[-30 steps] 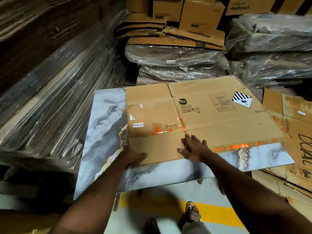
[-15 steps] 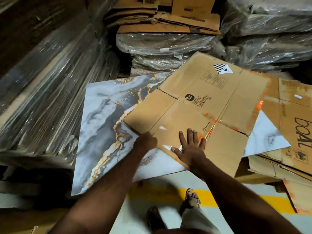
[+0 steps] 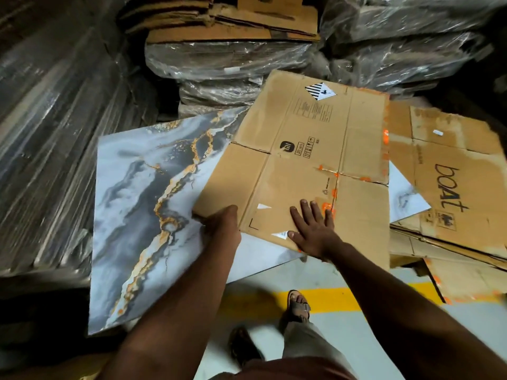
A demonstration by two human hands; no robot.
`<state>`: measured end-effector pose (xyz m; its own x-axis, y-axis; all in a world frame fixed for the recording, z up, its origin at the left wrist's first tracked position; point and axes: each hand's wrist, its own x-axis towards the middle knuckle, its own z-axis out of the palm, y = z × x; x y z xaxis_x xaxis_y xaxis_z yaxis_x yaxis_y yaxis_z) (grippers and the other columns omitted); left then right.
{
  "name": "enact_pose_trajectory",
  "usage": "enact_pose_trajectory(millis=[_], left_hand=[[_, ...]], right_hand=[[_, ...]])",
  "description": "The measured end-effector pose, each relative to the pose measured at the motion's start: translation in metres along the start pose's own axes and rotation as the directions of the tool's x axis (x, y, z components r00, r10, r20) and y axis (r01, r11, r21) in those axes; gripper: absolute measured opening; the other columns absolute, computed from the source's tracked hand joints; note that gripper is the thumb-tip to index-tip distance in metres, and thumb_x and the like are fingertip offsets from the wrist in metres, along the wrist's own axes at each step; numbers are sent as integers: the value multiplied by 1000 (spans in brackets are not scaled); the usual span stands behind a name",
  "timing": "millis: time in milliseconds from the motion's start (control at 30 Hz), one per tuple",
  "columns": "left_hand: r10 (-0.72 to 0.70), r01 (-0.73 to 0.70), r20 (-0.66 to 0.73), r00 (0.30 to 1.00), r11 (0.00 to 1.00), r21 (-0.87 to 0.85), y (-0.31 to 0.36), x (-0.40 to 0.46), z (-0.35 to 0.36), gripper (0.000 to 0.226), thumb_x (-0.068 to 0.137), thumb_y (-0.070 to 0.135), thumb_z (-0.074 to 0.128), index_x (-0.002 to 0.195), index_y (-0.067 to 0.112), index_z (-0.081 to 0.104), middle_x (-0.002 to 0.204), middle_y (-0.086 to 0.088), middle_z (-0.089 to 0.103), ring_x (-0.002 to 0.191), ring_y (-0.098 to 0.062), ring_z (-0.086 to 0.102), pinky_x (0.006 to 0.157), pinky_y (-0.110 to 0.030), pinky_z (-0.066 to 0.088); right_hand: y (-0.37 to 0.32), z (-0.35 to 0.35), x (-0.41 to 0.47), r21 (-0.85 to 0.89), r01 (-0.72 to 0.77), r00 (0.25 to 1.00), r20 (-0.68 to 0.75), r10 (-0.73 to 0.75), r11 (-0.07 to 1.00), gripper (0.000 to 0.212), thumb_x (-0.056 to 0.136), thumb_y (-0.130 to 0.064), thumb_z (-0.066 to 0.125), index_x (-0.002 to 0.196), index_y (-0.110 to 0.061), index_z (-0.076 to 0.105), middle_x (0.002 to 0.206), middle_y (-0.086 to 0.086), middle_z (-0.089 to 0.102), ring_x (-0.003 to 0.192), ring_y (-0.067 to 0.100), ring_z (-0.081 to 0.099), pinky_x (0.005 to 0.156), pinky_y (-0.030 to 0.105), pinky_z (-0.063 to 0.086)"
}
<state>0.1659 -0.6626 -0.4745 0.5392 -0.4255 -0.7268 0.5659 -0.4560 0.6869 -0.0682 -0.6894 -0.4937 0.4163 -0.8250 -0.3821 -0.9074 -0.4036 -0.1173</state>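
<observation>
Cardboard sheet [image 3: 315, 160], a flattened brown shipping carton with creased flaps, orange tape marks and a striped diamond label, lies askew across the right half of a large glossy tile [image 3: 142, 201] veined in grey, white and gold. Its far right edge overlaps a second flattened brown carton with black lettering [image 3: 452, 171]. The left hand [image 3: 222, 226] clasps the near left corner of the cardboard sheet, its fingers curled round the edge and mostly hidden beneath. The right hand [image 3: 312, 231] lies flat on top near the front edge, fingers spread and pressing, grasping nothing. The sheet should be light but floppy. It will probably fold along its creases if lifted by one corner, so a hold on two well-separated edges, or sliding it flat, looks safer. It should glide easily over the slick tile. The tile beneath looks heavy, stiff and brittle, and its near edge overhangs the floor, so leaning on it seems unwise. Plastic-wrapped bundles [image 3: 219, 58] crowd the far side, and wrapped stacks [image 3: 49, 133] wall off the left, so free room lies mainly to the right, over the lettered carton. A sandalled foot [image 3: 299, 305] stands on a yellow floor line [image 3: 329, 300], just below the tile's front edge.
</observation>
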Motion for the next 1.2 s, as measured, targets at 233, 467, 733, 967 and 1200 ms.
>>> enact_pose_trajectory(millis=[233,467,733,967,1200], left_hand=[[32,49,289,957,962,-269,17,-8,0,42,83,19,70,123,13,59,114,-5,67,92,-22,65,70,-29,54],[-42,152,512,858,973,-175,0,-16,-1,39,89,14,70,126,15,59,123,-6,67,103,-19,65,78,-31,54],[-78,203,724,686,975,-87,-5,-71,63,52,91,44,59,135,16,52,131,-13,63,108,-28,65,85,-49,53],[36,10,714,699,998,-59,25,-111,122,25,102,20,49,123,9,55,97,-11,67,85,-24,66,73,-45,54],[40,0,695,718,998,-57,24,-139,151,34,100,18,53,130,3,53,107,-17,67,84,-25,67,63,-41,57]], right_hand=[[3,14,-20,-173,121,992,39,-117,977,121,77,-76,57,155,-23,-17,160,13,-27,147,41,-21,115,66,-2],[34,-25,-44,-134,132,991,35,-128,982,84,93,-39,55,158,-24,3,166,8,-2,151,34,5,119,49,21],[43,-74,-61,-212,171,903,-358,-239,962,67,79,-10,67,142,0,46,146,23,47,127,47,51,101,54,45],[23,-60,-86,-241,-19,595,-783,-183,970,30,85,-19,55,115,-11,54,110,15,56,94,34,52,75,41,40],[36,-58,-88,521,45,582,-707,402,852,56,97,-60,40,121,-14,60,120,6,60,114,23,52,93,35,43]])
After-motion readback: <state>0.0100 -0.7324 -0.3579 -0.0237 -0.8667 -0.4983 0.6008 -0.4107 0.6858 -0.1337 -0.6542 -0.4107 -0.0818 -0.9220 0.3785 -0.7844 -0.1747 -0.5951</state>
